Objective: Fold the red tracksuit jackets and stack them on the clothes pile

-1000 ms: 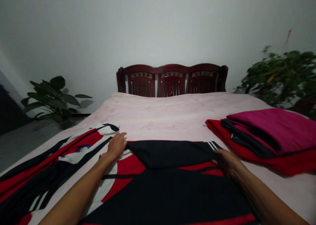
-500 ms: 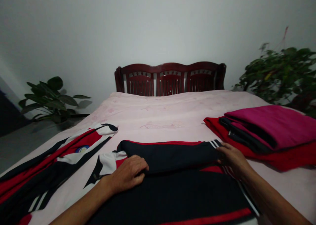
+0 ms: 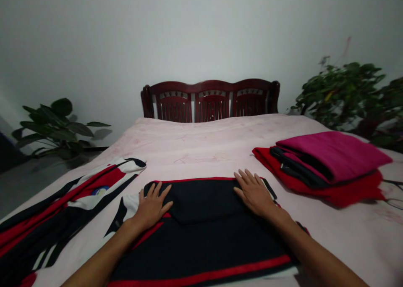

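Black, red-edged, folded cloth garment [image 3: 208,240]: resting left hand [image 3: 151,208] and right hand [image 3: 254,194] on it, both splayed, unclenched, over patterned pale-pink bedsheet [image 3: 201,146].

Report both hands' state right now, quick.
Left hand: open, laid flat on the dark garment, gripping nothing.
Right hand: open, laid flat on the same garment, gripping nothing.

The flat navy-and-red fabric garment [image 3: 208,240] has a long red-white-navy fabric jacket [image 3: 67,207] at left, a folded magenta-and-red cloth pile [image 3: 327,165] at right, a pale-pink cloth bedspread [image 3: 201,146] beneath and a slatted dark-red wooden headboard [image 3: 212,104] behind.
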`<state>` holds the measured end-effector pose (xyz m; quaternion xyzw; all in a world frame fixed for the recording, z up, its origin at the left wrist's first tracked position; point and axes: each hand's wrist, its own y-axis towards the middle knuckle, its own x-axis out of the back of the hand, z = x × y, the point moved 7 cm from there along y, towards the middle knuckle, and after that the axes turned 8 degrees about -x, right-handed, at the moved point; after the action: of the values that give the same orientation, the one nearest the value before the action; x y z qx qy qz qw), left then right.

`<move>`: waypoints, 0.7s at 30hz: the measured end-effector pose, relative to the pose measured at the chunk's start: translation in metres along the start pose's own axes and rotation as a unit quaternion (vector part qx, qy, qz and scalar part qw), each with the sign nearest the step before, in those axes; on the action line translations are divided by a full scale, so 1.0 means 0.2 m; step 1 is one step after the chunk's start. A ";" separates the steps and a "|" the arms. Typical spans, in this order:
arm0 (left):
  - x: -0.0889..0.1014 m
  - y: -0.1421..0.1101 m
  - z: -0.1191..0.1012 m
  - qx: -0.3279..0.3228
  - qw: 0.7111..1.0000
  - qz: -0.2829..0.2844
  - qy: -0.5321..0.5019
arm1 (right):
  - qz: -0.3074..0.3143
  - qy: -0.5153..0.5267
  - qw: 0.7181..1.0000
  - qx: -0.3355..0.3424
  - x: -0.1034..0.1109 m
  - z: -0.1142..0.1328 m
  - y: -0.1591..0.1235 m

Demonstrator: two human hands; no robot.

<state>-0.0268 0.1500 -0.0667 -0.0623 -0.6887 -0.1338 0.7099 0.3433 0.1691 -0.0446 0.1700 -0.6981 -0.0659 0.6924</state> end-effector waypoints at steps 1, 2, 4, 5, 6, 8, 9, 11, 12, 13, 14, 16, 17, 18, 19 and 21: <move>-0.04 -0.02 0.02 0.018 1.000 0.017 0.006 | 0.028 -0.017 0.999 -0.002 -0.06 0.00 0.00; -0.06 -0.03 0.04 0.030 0.999 0.028 0.009 | 0.053 -0.026 0.998 -0.011 -0.11 -0.02 0.00; -0.09 -0.05 0.07 0.039 0.998 0.036 0.015 | 0.087 -0.025 0.995 -0.031 -0.18 -0.08 0.00; -0.08 -0.05 0.09 0.039 0.998 0.036 0.018 | 0.098 -0.017 0.994 -0.037 -0.19 -0.10 0.01; -0.08 -0.05 0.10 0.037 0.998 0.036 0.019 | 0.107 -0.008 0.993 -0.040 -0.19 -0.12 0.01; -0.05 -0.06 0.11 0.031 0.999 0.037 0.016 | 0.127 0.007 0.991 -0.046 -0.17 -0.16 0.02; -0.03 -0.07 0.12 0.030 0.999 0.037 0.014 | 0.138 0.011 0.989 -0.059 -0.15 -0.18 0.02; 0.02 -0.11 0.10 0.038 0.999 0.034 0.010 | 0.142 0.008 0.984 -0.112 -0.10 -0.21 0.01; 0.05 -0.14 0.08 0.045 0.999 0.029 0.007 | 0.130 0.004 0.982 -0.137 -0.07 -0.21 0.00; 0.07 -0.18 0.04 0.049 0.999 0.021 0.002 | 0.108 0.001 0.983 -0.149 -0.02 -0.19 -0.02; 0.09 -0.22 -0.02 0.044 0.999 0.010 -0.008 | 0.080 0.001 0.986 -0.144 0.02 -0.14 -0.05; 0.10 -0.30 -0.19 0.007 0.999 -0.011 -0.034 | 0.034 0.013 0.996 -0.083 0.09 0.03 -0.13; 0.10 -0.34 -0.28 -0.018 0.999 -0.020 -0.044 | 0.026 0.023 0.999 -0.042 0.10 0.13 -0.18; 0.09 -0.38 -0.35 -0.037 0.998 -0.028 -0.048 | 0.028 0.034 0.999 -0.003 0.10 0.22 -0.23; 0.08 -0.41 -0.41 -0.047 0.997 -0.034 -0.047 | 0.041 0.043 0.998 0.027 0.09 0.29 -0.28; 0.05 -0.47 -0.45 -0.038 0.998 -0.039 -0.035 | 0.078 0.045 0.995 0.052 0.04 0.34 -0.35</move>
<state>0.0335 0.0343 -0.0700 -0.0669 -0.7094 -0.1851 0.6768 0.2857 0.0905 -0.0631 0.1534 -0.6798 0.0329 0.7164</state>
